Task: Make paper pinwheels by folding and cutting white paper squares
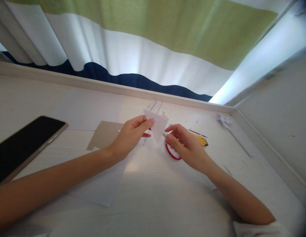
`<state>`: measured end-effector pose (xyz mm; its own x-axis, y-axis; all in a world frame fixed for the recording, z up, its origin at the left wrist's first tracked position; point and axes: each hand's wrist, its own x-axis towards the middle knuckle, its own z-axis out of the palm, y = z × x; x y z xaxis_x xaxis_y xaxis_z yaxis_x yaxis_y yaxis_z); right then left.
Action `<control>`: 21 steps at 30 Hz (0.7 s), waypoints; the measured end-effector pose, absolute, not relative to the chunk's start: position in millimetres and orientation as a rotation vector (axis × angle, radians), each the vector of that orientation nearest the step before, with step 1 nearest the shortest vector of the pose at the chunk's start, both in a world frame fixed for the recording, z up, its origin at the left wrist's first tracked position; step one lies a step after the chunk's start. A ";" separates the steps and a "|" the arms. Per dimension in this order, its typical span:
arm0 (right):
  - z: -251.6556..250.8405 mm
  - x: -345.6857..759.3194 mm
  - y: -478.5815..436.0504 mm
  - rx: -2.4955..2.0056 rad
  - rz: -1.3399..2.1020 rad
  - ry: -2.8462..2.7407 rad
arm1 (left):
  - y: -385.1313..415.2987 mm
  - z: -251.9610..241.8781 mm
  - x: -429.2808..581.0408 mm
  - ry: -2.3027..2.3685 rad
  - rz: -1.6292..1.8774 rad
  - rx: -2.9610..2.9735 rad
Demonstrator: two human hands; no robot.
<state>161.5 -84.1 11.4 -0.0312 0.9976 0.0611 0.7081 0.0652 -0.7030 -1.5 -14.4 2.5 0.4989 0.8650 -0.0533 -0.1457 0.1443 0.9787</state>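
My left hand (129, 136) pinches a folded white paper triangle (157, 124) by its left edge, holding it just above the white desk. My right hand (184, 144) is curled beside the paper's lower right edge, fingertips close to it; whether they touch it I cannot tell. Under my right hand lies a pair of red-handled scissors (171, 154), mostly hidden by the fingers. A yellow utility knife (202, 141) lies just behind that hand.
A dark tablet (24, 143) lies at the left. A white sheet (90, 108) and a brown card (104, 134) lie behind my left hand, another sheet (103, 187) under my forearm. Paper scraps (223, 119) sit at the far right by the desk rim; a striped curtain (143, 42) hangs behind.
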 end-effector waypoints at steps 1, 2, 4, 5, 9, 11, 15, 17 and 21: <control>14.5 166.2 -82.3 -1.831 0.540 -1.925 | -12.6 1.9 -1.5 0.762 0.855 1.168; 16.6 171.1 -80.3 -1.965 0.377 -2.040 | -10.9 0.8 -1.3 0.768 0.857 1.127; 16.7 180.2 -76.1 -2.171 0.170 -2.217 | -8.9 -2.6 -0.5 0.762 0.820 1.072; 14.9 184.0 -74.1 -2.222 0.146 -2.267 | -8.7 -4.9 0.1 0.756 0.795 1.063; 2.4 192.2 -68.2 -2.242 0.264 -2.296 | -12.4 -15.0 3.1 0.795 0.777 1.067; -2.2 194.4 -66.4 -2.234 0.319 -2.253 | -14.7 -19.5 4.5 0.817 0.776 1.043; -6.7 202.3 -64.3 -2.158 0.482 -2.089 | -16.4 -26.1 6.9 0.801 0.758 1.022; -8.7 207.5 -64.3 -2.088 0.598 -1.966 | -16.0 -28.4 7.7 0.792 0.768 1.021; -12.4 208.4 -68.2 -1.831 0.893 -1.674 | -15.7 -31.4 7.1 0.815 0.847 1.037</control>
<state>208.4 -68.2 -12.4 0.0294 0.9905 -0.1340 0.6631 -0.1197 -0.7389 7.1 -15.7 -31.4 0.4398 0.8830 -0.1640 -0.1976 0.2732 0.9414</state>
